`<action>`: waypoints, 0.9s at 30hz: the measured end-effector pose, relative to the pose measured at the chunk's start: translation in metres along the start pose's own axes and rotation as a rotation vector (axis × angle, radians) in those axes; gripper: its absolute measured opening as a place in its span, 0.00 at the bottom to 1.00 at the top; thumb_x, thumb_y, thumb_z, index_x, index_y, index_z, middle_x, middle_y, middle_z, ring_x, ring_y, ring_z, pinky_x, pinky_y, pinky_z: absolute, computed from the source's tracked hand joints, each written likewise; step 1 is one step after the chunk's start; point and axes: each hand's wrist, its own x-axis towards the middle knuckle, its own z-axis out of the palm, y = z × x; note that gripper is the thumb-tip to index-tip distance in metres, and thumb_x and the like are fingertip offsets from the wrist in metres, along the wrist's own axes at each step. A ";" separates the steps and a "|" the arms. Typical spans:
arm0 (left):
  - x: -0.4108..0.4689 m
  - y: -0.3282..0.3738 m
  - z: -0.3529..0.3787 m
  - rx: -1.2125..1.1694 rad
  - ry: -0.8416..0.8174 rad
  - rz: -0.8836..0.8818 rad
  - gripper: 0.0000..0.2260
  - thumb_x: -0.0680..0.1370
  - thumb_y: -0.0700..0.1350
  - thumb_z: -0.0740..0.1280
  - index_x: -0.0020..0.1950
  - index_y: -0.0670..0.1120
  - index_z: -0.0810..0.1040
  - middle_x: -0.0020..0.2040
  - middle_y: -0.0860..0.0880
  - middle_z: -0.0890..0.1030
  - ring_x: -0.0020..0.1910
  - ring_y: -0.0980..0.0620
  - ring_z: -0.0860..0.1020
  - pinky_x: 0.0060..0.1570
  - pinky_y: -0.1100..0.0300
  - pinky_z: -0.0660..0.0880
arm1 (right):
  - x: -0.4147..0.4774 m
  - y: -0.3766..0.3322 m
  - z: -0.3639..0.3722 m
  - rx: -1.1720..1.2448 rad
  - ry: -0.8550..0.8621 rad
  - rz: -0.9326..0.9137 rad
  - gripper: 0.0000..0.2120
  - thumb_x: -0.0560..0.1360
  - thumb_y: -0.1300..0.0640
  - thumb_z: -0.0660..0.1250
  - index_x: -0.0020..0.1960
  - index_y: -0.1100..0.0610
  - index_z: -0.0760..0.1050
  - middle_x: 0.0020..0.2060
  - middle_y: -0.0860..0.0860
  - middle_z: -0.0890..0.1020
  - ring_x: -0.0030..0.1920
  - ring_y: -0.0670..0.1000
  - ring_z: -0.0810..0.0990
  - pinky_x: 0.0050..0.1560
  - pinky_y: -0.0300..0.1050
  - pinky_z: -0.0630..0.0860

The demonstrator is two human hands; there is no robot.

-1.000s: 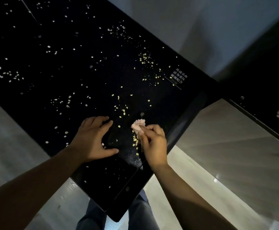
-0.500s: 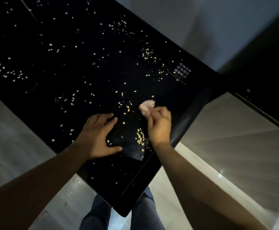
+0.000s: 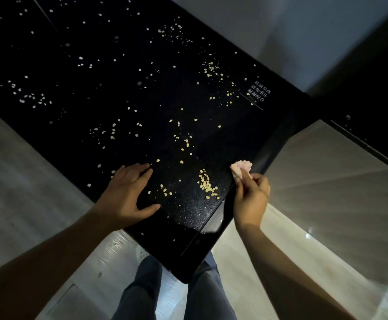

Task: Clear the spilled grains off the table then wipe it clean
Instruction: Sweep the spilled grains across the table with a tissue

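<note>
Early stage of clearing. Grains form a small pile near the black counter corner; many lie scattered beyond. Left hand rests spread on the surface; right hand pinches a crumpled tissue at the edge. Wiping apparently remains.

Indoor room: black table, printed notice.

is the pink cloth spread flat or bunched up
Bunched up: the cloth is a crumpled wad pinched in the right hand.
</note>
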 end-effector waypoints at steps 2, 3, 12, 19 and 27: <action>0.001 -0.001 0.001 0.003 -0.006 0.002 0.43 0.68 0.69 0.59 0.74 0.42 0.63 0.73 0.46 0.64 0.74 0.48 0.58 0.73 0.53 0.51 | -0.023 -0.008 0.010 -0.015 0.010 -0.007 0.14 0.75 0.65 0.68 0.59 0.58 0.81 0.47 0.49 0.72 0.49 0.51 0.70 0.51 0.33 0.63; 0.002 -0.001 0.001 0.013 -0.005 0.003 0.43 0.68 0.69 0.59 0.74 0.42 0.64 0.73 0.46 0.65 0.73 0.48 0.58 0.72 0.52 0.56 | -0.035 -0.012 0.012 -0.021 -0.009 -0.025 0.14 0.75 0.65 0.69 0.60 0.57 0.81 0.47 0.48 0.72 0.48 0.49 0.69 0.51 0.31 0.63; 0.002 -0.005 0.001 0.078 -0.005 0.060 0.42 0.66 0.68 0.61 0.70 0.38 0.70 0.68 0.43 0.70 0.69 0.44 0.64 0.64 0.53 0.66 | -0.021 -0.027 -0.009 0.179 -0.004 0.023 0.06 0.77 0.60 0.68 0.48 0.61 0.82 0.43 0.41 0.72 0.44 0.55 0.77 0.46 0.51 0.78; 0.003 -0.012 0.003 0.061 -0.006 0.097 0.44 0.66 0.69 0.60 0.71 0.39 0.68 0.69 0.45 0.67 0.71 0.44 0.62 0.64 0.50 0.69 | -0.063 -0.018 0.011 -0.055 0.034 0.029 0.15 0.76 0.64 0.66 0.61 0.57 0.79 0.47 0.52 0.73 0.49 0.53 0.71 0.51 0.38 0.66; 0.002 -0.015 -0.006 0.035 -0.024 0.131 0.40 0.70 0.61 0.70 0.74 0.41 0.64 0.74 0.47 0.62 0.73 0.47 0.56 0.69 0.55 0.61 | -0.126 -0.048 0.009 0.152 -0.060 0.115 0.11 0.76 0.63 0.69 0.57 0.58 0.81 0.43 0.46 0.74 0.46 0.50 0.74 0.49 0.29 0.67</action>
